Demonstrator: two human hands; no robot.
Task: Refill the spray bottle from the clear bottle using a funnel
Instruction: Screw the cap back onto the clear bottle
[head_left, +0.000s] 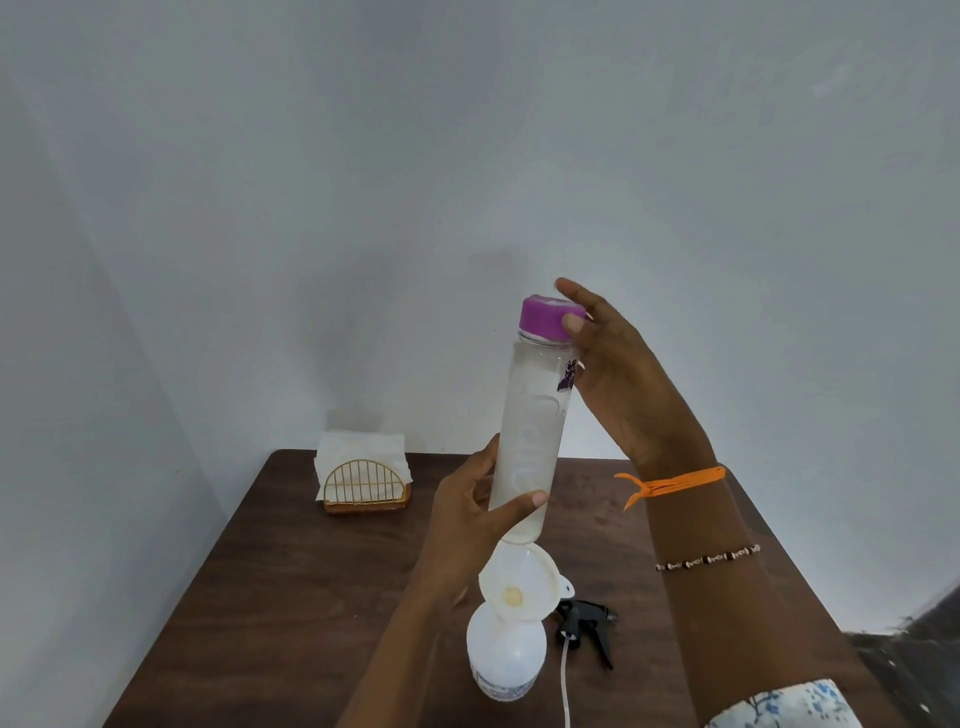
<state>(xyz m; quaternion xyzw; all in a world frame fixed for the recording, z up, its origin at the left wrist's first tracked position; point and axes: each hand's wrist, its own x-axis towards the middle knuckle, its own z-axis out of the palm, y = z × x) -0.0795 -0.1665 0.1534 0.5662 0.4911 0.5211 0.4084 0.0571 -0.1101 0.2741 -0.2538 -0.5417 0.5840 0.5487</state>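
A tall clear bottle (532, 415) with a purple cap (545, 318) is held upright in the air above the table. My left hand (475, 512) grips its lower part. My right hand (613, 364) has its fingers on the purple cap. Just below the bottle, a white funnel (519, 584) sits in the neck of the white spray bottle (506, 654), which stands on the table. The black spray trigger head (584, 626) with its white tube lies on the table to the right of the spray bottle.
The dark wooden table (291, 597) stands in a corner of white walls. A gold wire napkin holder (363, 480) with white napkins sits at the table's back left. The table's right edge drops off near a dark floor area (914, 665).
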